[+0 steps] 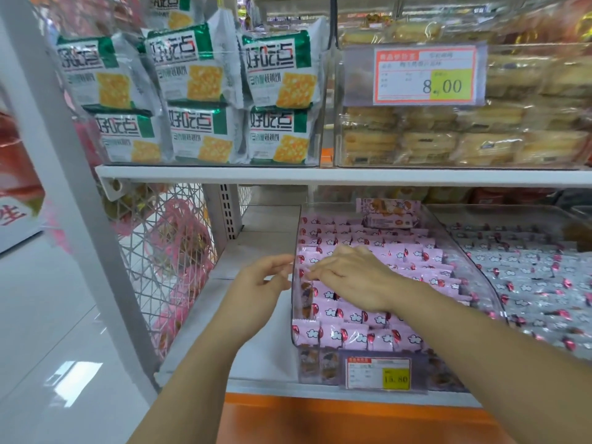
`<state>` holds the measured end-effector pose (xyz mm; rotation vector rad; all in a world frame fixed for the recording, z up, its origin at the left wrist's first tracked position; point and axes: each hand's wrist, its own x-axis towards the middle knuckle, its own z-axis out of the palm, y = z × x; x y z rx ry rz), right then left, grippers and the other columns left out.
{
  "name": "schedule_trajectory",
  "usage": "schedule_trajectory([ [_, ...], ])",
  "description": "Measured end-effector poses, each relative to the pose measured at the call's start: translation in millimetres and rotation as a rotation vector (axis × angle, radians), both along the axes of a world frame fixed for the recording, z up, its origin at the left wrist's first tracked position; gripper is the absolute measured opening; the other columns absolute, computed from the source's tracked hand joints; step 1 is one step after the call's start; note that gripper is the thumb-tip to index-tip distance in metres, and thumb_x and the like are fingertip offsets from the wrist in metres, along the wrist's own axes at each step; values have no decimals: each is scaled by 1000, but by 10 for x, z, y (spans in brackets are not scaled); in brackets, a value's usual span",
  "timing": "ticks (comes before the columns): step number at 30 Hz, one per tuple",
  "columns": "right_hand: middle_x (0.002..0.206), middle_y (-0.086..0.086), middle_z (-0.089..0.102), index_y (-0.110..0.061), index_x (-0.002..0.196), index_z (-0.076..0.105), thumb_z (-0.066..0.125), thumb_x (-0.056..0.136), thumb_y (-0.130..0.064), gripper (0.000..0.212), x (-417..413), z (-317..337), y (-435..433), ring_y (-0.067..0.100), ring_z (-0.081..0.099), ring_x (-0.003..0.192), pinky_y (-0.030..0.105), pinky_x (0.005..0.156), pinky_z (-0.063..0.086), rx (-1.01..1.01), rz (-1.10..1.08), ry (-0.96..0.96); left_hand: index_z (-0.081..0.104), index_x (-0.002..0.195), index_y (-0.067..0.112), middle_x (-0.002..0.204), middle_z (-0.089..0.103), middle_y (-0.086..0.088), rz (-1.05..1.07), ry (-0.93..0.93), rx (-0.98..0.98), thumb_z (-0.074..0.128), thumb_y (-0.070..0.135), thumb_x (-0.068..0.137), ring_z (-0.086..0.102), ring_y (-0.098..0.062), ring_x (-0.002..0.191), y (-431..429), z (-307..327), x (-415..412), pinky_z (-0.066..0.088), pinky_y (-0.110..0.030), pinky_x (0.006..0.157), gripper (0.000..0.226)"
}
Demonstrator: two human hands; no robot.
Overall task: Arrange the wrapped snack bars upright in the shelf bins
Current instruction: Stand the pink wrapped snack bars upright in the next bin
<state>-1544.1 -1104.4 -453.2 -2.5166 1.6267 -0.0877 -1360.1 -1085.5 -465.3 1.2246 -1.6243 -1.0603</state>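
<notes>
Pink wrapped snack bars (368, 318) stand upright in tight rows inside a clear plastic bin (299, 225) on the lower shelf. My right hand (352, 277) lies flat over the rows in the middle of the bin, its straight fingers pointing left and touching the bar tops near the left wall. My left hand (266, 278) is just outside that left wall, with its relaxed fingertips at the rim and nothing in it. Two bars (387, 214) lie flat on top at the back of the bin.
A second clear bin (573, 216) of pale wrapped bars stands to the right. A price label (378, 373) hangs on the front of the pink bin. Bare shelf (256, 238) and a wire mesh side panel (166, 251) lie to the left. Above, cracker packs (198, 91) and wrapped cakes (448, 149).
</notes>
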Motion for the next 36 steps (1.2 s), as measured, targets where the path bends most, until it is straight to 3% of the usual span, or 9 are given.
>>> schedule_trajectory([
  [4,138,-9,51,-28,127,58,24,103,-32,41,-52,40,79,13,41,126,35,110,25,54,-53,-211,59,104,37,105,61,19,12,35,-4,46,14,98,62,3,93,41,-27,-36,44,-12,74,27],
  [7,124,-1,61,-16,120,63,38,100,-32,36,-281,98,74,17,54,113,31,95,41,-196,-234,-422,59,97,41,103,59,27,43,12,-58,48,13,97,57,4,98,4,-24,-38,41,-9,77,30],
  [12,113,14,57,-19,140,37,50,93,-26,50,-739,71,-275,31,57,100,37,81,48,-294,-497,-158,59,101,31,96,58,24,77,48,-153,48,8,96,51,15,88,-147,80,-166,35,7,65,26],
  [15,151,13,27,-16,146,22,56,89,-23,67,-907,72,-541,36,28,137,44,110,31,-300,-617,-109,59,109,25,98,59,16,94,59,-188,48,7,96,51,13,87,-272,89,-270,35,7,63,25],
  [18,159,7,4,-21,150,6,61,88,-33,84,-958,81,-660,29,1,146,42,118,13,-201,-668,-110,62,115,21,107,64,7,100,64,-186,50,9,95,57,2,92,-353,7,-348,37,5,66,26],
  [21,155,5,16,-19,148,20,69,81,-39,85,-952,80,-702,31,12,143,47,114,22,-247,-673,-188,63,113,22,108,65,9,93,67,-187,51,10,95,58,1,98,-390,-34,-360,38,4,70,25],
  [26,131,7,40,-20,122,54,70,81,-34,46,-928,181,-623,27,41,120,36,93,43,-371,-624,-228,63,112,23,102,63,17,82,64,-192,51,9,95,53,14,92,-366,-27,-302,37,5,66,25],
  [33,105,-9,61,-21,114,63,75,78,-26,38,-592,235,20,5,55,89,1,70,39,-387,-335,-627,59,96,37,98,62,19,47,44,-190,51,8,94,53,24,78,-218,51,-185,37,5,66,31],
  [36,105,-21,58,-30,110,60,77,75,-29,39,-425,297,254,-3,52,98,-1,77,34,-301,-275,-785,60,97,39,101,63,20,17,13,-154,54,14,94,55,18,85,-135,77,-109,38,1,68,26],
])
